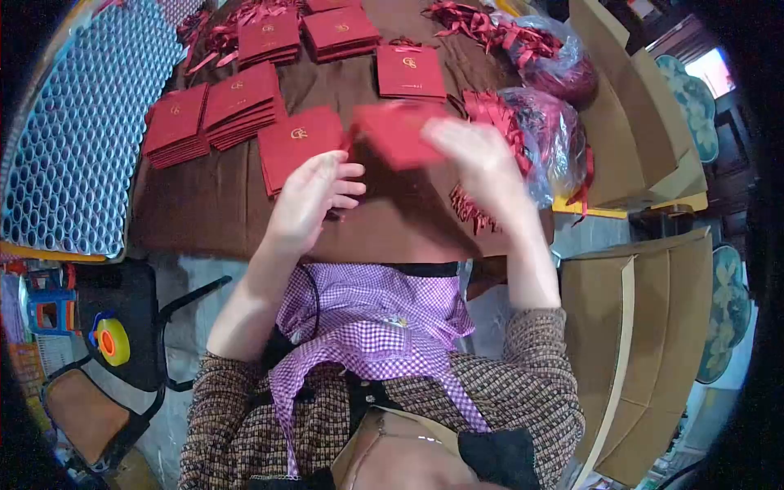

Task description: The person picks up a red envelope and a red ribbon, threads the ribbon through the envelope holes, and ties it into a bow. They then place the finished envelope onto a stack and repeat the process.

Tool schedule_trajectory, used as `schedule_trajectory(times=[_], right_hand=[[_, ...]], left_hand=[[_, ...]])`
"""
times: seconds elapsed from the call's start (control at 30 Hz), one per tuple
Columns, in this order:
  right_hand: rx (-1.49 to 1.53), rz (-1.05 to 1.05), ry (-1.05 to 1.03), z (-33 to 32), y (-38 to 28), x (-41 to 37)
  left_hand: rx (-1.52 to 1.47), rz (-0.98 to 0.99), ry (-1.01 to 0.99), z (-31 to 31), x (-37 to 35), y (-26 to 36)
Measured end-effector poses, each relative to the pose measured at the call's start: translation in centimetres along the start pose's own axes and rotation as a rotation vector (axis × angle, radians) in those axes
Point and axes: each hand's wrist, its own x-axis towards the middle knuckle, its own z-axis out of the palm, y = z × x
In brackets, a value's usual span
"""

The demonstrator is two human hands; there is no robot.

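My right hand (pixel 478 155) grips a flat red gift bag (pixel 398 135), both smeared by motion and raised above the brown tablecloth (pixel 384 220). Fingers apart and holding nothing, my left hand (pixel 314 196) hovers by the lower right edge of a stack of red gift bags (pixel 298 143) with a gold logo. Just beyond the moving bag lies another red bag (pixel 411 72) with ribbon at its top. Red ribbons (pixel 494 122) spill beside the right hand.
More stacked bags (pixel 175 122) sit at the left and back. Clear plastic bags (pixel 555 143) of ribbon lie at the right. A blue-white sheet of round cells (pixel 73 139) flanks the table; cardboard boxes (pixel 637 343) stand right. A chair (pixel 122 327) holds a tape roll (pixel 112 341).
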Motion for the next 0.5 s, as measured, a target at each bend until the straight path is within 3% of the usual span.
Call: schedule_trajectory(times=[0.03,0.07,0.17,0.23,0.3,0.33,0.43,0.5], right_hand=[[-0.118,0.023,0.08,-0.1,2.3,0.7],[-0.026,0.057,0.112,-0.3,4.5,2.3],[-0.276,-0.005,0.351,1.4,10.5,5.6],[-0.355,0.091,0.413,4.1,12.6,7.3],[-0.463,0.125,0.325,9.1,16.3,7.0],[-0.554,0.168,0.153,11.5,17.4,6.0],[-0.22,0.305,-0.307,17.4,20.3,3.2],[-0.164,0.288,-0.347,17.3,21.2,3.3]], left_hand=[[0.191,0.012,0.116,0.3,-0.3,0.1],[0.358,0.016,0.084,-0.2,-0.4,-0.6],[0.52,-0.038,0.019,-1.3,-1.4,-2.5],[0.487,-0.076,0.088,-1.0,-2.0,-2.9],[0.539,-0.145,0.124,-1.1,-2.3,-3.0],[0.54,-0.144,0.125,-1.2,-2.5,-3.0],[0.61,-0.094,0.126,-2.4,-3.2,-2.1],[0.734,0.096,0.131,-3.3,-3.2,0.0]])
